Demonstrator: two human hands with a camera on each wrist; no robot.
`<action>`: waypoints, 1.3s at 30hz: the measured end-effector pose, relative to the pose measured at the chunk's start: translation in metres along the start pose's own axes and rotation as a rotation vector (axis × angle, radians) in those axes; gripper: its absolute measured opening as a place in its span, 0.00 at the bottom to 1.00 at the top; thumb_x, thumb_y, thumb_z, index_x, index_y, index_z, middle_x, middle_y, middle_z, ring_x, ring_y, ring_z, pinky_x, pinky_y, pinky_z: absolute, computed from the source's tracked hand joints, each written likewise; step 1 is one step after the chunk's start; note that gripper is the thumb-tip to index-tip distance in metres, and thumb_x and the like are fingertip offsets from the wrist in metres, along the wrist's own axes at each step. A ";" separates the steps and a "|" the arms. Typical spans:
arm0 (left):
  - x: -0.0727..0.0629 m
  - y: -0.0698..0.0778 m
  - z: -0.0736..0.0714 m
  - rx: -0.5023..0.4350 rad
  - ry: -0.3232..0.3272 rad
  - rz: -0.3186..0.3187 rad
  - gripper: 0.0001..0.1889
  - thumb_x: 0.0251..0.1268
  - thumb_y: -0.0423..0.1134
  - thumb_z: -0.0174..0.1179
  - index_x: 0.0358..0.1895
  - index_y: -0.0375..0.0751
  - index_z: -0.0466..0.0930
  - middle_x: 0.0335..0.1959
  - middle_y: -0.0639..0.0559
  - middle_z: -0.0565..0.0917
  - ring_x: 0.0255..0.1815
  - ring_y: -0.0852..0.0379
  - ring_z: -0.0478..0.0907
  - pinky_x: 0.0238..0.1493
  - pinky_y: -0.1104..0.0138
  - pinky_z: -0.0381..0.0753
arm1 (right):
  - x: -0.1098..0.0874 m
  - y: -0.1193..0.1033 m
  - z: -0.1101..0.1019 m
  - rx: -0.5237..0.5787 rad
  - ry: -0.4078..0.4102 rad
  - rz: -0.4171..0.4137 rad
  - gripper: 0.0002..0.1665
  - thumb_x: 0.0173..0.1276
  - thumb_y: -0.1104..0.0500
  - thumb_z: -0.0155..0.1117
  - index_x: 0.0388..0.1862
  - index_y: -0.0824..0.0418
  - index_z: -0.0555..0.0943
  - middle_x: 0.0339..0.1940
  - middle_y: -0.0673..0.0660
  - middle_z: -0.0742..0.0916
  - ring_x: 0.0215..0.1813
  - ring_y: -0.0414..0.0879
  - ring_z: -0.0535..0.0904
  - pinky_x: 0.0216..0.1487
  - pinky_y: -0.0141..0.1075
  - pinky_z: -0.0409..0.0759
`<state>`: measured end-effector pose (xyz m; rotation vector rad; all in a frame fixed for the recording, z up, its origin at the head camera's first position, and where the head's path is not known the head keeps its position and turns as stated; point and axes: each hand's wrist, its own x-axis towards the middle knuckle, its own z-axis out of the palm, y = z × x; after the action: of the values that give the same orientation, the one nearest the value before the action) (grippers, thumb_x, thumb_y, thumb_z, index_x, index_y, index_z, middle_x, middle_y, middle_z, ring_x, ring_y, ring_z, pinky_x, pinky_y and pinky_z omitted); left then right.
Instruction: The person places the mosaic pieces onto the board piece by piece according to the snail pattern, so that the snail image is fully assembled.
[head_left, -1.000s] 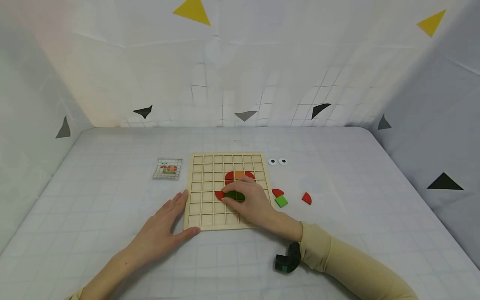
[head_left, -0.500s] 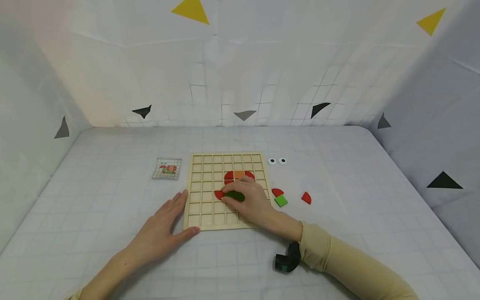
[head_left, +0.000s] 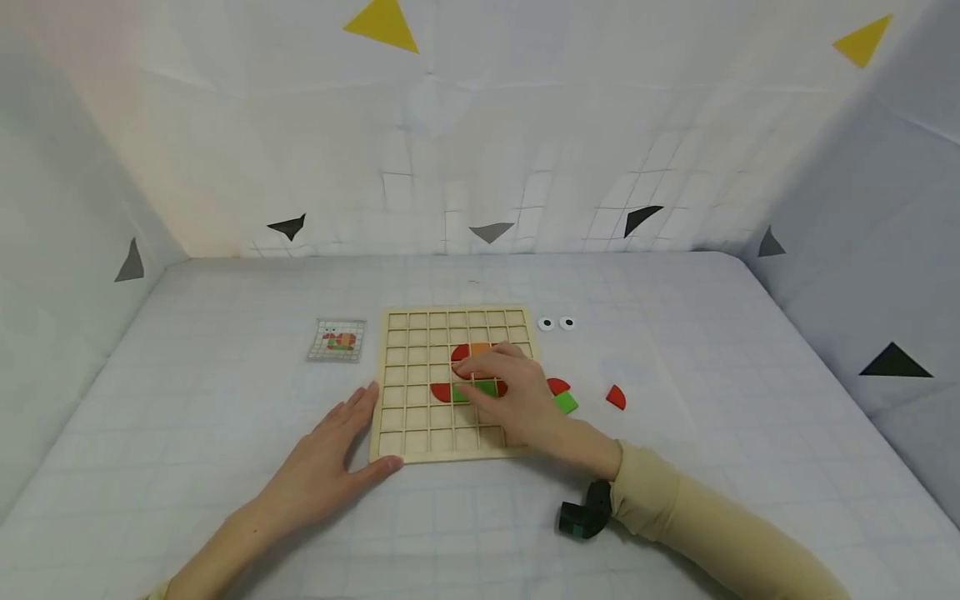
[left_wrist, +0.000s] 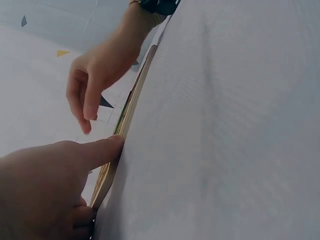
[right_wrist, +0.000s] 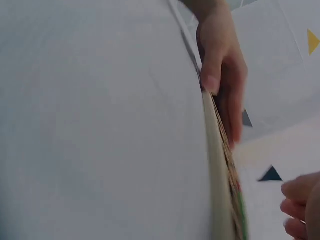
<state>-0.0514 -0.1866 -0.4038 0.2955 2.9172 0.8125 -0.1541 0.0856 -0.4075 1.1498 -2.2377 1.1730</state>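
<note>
A: Right hand [head_left: 517,396] grip: fingers are curling down over the wooden grid board [head_left: 420,417], fingertips hovering at the red and green pieces [head_left: 480,387] in the middle cells. Cannot tell whether they are pinching anything.

B: Left hand [head_left: 322,467]?

A: Lying flat on the counter [head_left: 225,375], grip released, fingers straight. The thumb is pressing against the board's near left corner; the left wrist view is showing that thumb [left_wrist: 100,150] touching the board's edge [left_wrist: 127,112].

B: Where is the board sitting?

A: Middle of the counter, flat. A red half-disc [head_left: 441,392] is lying in a cell left of the green pieces, and red and orange pieces [head_left: 471,351] are sitting in the row beyond the fingers.

B: Loose pieces?

A: Right of the board: a red quarter-round [head_left: 557,385] touching a green square [head_left: 566,402], another red piece [head_left: 616,397] farther right, two googly eyes [head_left: 556,323] at the far right corner. A small pattern card [head_left: 335,340] is lying just left of the board.
</note>
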 end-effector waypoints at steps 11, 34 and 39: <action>0.008 0.004 -0.006 -0.019 -0.042 -0.017 0.55 0.57 0.70 0.63 0.81 0.48 0.48 0.81 0.46 0.56 0.80 0.42 0.53 0.74 0.41 0.60 | -0.045 0.045 -0.089 0.018 -0.174 0.207 0.15 0.61 0.62 0.75 0.47 0.53 0.88 0.40 0.48 0.87 0.44 0.43 0.80 0.44 0.37 0.79; 0.017 -0.005 -0.013 -0.054 -0.060 0.013 0.61 0.49 0.74 0.65 0.81 0.47 0.49 0.80 0.45 0.57 0.79 0.42 0.56 0.71 0.37 0.61 | -0.077 0.060 -0.108 -0.052 -0.176 0.217 0.20 0.56 0.64 0.79 0.47 0.50 0.87 0.47 0.44 0.88 0.47 0.35 0.81 0.37 0.26 0.77; 0.018 -0.004 -0.011 -0.061 -0.056 0.007 0.61 0.48 0.74 0.66 0.81 0.49 0.49 0.80 0.46 0.57 0.80 0.42 0.55 0.72 0.38 0.60 | -0.078 0.061 -0.109 -0.095 -0.147 0.243 0.20 0.56 0.63 0.79 0.48 0.50 0.87 0.49 0.44 0.88 0.52 0.36 0.81 0.45 0.26 0.78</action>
<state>-0.0709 -0.1914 -0.3970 0.3173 2.8351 0.8780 -0.1617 0.2316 -0.4235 0.9768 -2.5736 1.0868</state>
